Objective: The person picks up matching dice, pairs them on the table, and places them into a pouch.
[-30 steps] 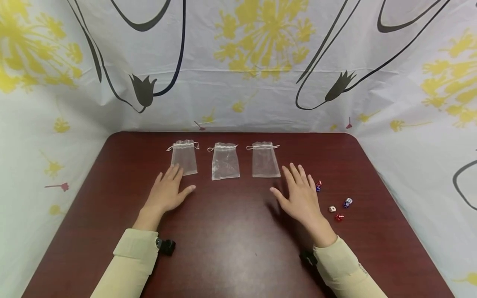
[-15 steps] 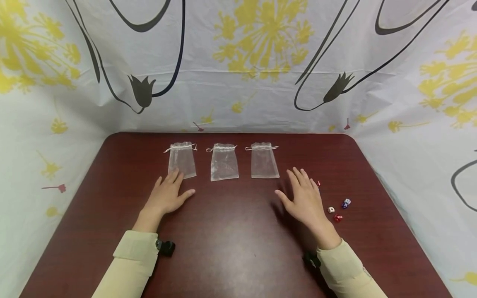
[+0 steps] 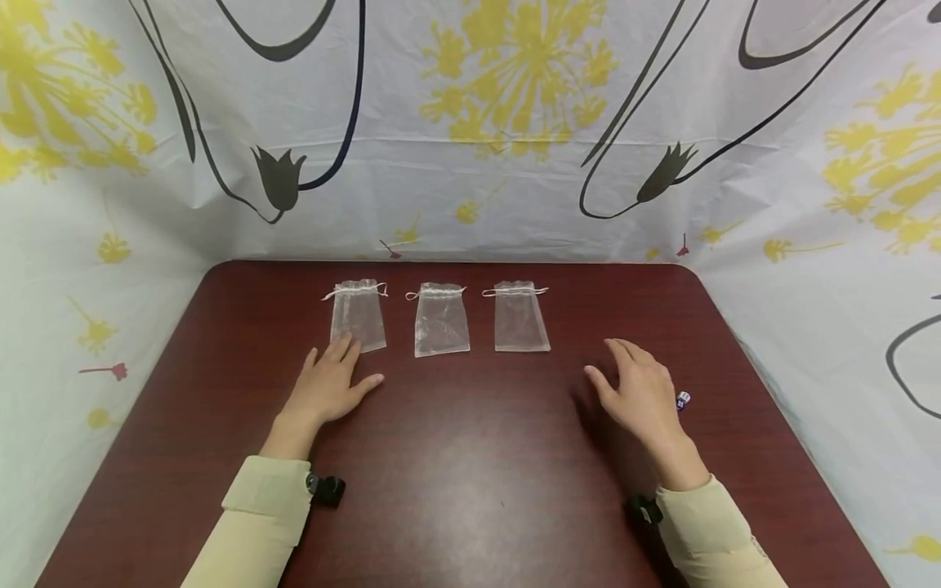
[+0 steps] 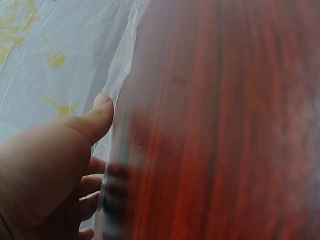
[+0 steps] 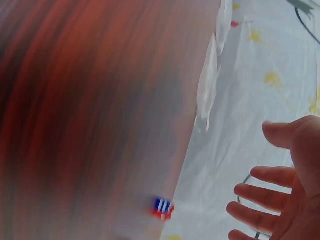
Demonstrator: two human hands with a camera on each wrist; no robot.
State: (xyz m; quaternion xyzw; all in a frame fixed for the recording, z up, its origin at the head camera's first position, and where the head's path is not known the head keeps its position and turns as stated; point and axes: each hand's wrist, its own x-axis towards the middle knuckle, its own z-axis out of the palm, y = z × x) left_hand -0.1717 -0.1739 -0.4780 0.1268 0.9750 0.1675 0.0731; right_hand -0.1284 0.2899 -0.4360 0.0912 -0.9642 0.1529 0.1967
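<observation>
Three sheer white drawstring bags lie flat in a row: the left bag [image 3: 358,314], the middle bag [image 3: 441,331] and the right bag [image 3: 521,324]. My left hand [image 3: 323,394] has its fingertips at the lower edge of the left bag, thumb spread aside. Over the table's right side is my right hand [image 3: 641,398], fingers loosely bent and holding nothing. Just past its outer edge, white and blue dice [image 3: 683,400] show; the hand hides other dice in the head view. Blue and red dice [image 5: 163,207] appear in the right wrist view, apart from the fingers.
The dark red wooden table [image 3: 441,490] has rounded far corners. A white curtain [image 3: 470,188] printed with yellow and grey flowers closes in its back and sides. Each wrist wears a small black camera, one by the left cuff [image 3: 268,482].
My right hand has moved right, away from the right bag and over the dice, covering several of them. The left hand stays almost still at the left bag, which has shifted slightly.
</observation>
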